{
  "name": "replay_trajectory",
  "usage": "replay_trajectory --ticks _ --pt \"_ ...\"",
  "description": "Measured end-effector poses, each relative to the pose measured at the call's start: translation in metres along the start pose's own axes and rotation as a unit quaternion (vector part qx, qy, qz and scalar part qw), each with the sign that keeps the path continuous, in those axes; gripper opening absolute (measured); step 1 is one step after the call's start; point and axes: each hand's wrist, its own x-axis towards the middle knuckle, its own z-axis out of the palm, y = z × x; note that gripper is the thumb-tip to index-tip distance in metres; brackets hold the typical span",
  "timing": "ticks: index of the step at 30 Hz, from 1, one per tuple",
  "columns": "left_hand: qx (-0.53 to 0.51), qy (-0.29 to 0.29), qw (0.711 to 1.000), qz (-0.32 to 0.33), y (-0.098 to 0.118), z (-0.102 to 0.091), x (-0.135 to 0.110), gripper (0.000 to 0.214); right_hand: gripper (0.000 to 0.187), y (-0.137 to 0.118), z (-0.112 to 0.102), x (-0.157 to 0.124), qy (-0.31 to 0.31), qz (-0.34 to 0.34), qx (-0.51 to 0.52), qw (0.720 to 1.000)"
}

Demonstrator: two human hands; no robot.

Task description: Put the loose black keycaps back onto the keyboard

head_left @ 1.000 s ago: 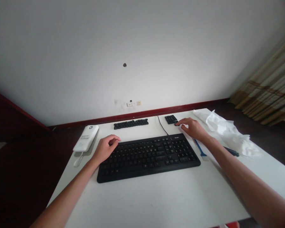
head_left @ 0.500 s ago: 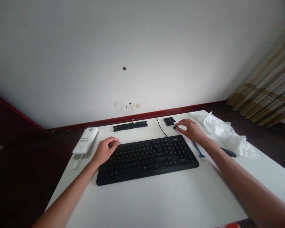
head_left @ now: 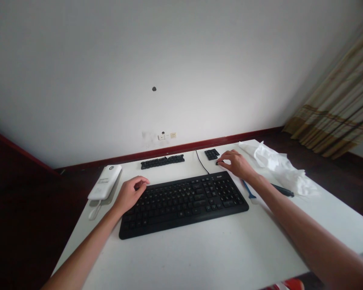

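A black keyboard [head_left: 181, 205] lies on the white table, with keycaps on most of it. At its upper left corner rests my left hand [head_left: 130, 193], fingers curled in and thumb close to the index finger; whether anything is between them cannot be seen. My right hand [head_left: 237, 164] is beyond the keyboard's upper right corner. Its thumb and fingertips pinch a small black keycap [head_left: 218, 163], low over the table. Just past those fingertips sits a block of loose black keycaps [head_left: 211, 154]. A long row of keycaps [head_left: 162, 161] lies behind the keyboard.
A white power bank [head_left: 105, 182] with a short cable stands at the left. Right of the keyboard lie a blue brush [head_left: 250, 192], a dark-handled tool [head_left: 282, 189] and crumpled white tissue [head_left: 278, 167]. The keyboard's cord [head_left: 202, 162] runs to the back edge.
The whole view has shifted slightly, so the table's things appear a little further left. Both hands keep nearly the same pose, the right one still pinching the keycap.
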Motion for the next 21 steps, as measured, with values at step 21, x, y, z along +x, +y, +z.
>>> replay_trajectory --ticks 21 --pt "0.003 -0.004 1.0 -0.01 0.003 -0.001 0.0 0.019 0.03 -0.037 -0.05 -0.008 -0.309 0.057 0.204 0.927"
